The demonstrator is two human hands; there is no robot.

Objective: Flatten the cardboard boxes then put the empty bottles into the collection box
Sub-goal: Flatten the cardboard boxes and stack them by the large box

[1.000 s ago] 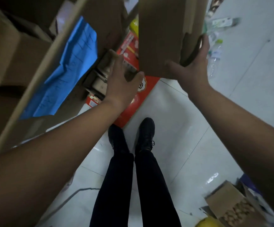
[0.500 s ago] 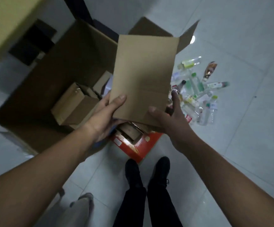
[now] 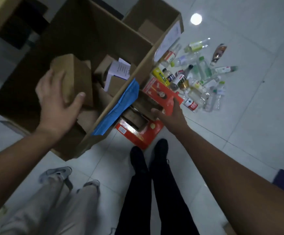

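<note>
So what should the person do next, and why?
Probably let the left hand release the folded brown cardboard piece into the large brown cardboard box: it is held over the opening, and the right hand grips the next small open brown box in the red carton.

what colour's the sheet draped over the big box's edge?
Blue. The sheet hangs over the rim of the big cardboard box; clearest in the head view.
</note>
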